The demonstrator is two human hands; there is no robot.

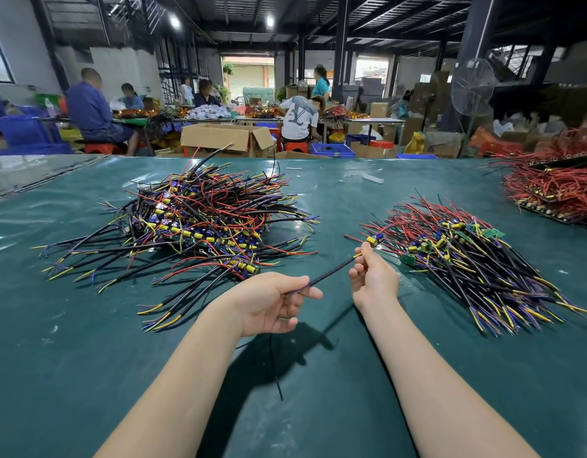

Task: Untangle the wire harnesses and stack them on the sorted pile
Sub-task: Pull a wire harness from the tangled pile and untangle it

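A single wire harness with a black sleeved cable stretches between both hands above the green table. My left hand pinches its blue and yellow wire end. My right hand pinches the other end just below the small board with a yellow capacitor; red wires trail off from there. A thin black wire hangs down from my left hand. The tangled heap of harnesses lies to the left. The sorted pile, its cables lying parallel, is at the right, close to my right hand.
The green table cover fills the foreground. A third heap of red wires with boards sits at the far right edge. Beyond the table stand cardboard boxes, blue crates, a fan and several seated workers.
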